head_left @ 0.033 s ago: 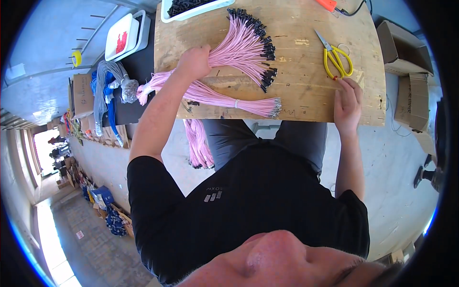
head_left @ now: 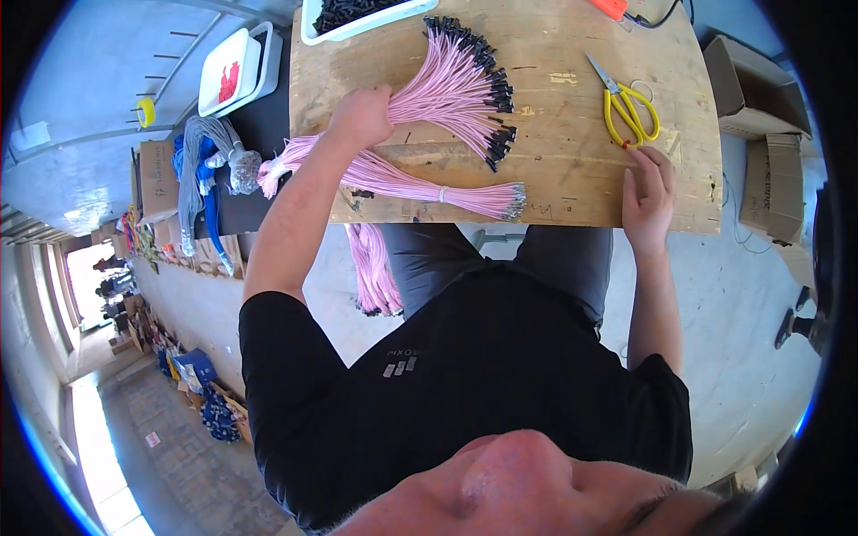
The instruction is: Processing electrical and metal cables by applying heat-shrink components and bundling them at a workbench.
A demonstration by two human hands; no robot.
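My left hand (head_left: 362, 118) is closed round a bundle of pink wires (head_left: 429, 94), whose black connector ends fan out to the right on the wooden table. Below it lies a second pink wire bundle (head_left: 393, 178), tied with a white band and showing bare metal tips; my left forearm crosses over part of it. My right hand (head_left: 650, 192) rests at the table's near edge, fingers loosely bent and thumb apart, holding nothing. Its fingertips are at the handles of yellow-handled scissors (head_left: 630, 112), whose blades point away from me; whether they touch I cannot tell.
A white tray of black parts (head_left: 362, 18) stands at the far left of the wooden table (head_left: 554, 54). Left of it are white trays with red pieces (head_left: 230, 80) and grey and blue cable bundles (head_left: 192, 174). More pink wires (head_left: 373, 268) hang below. Cardboard boxes (head_left: 760, 94) stand right.
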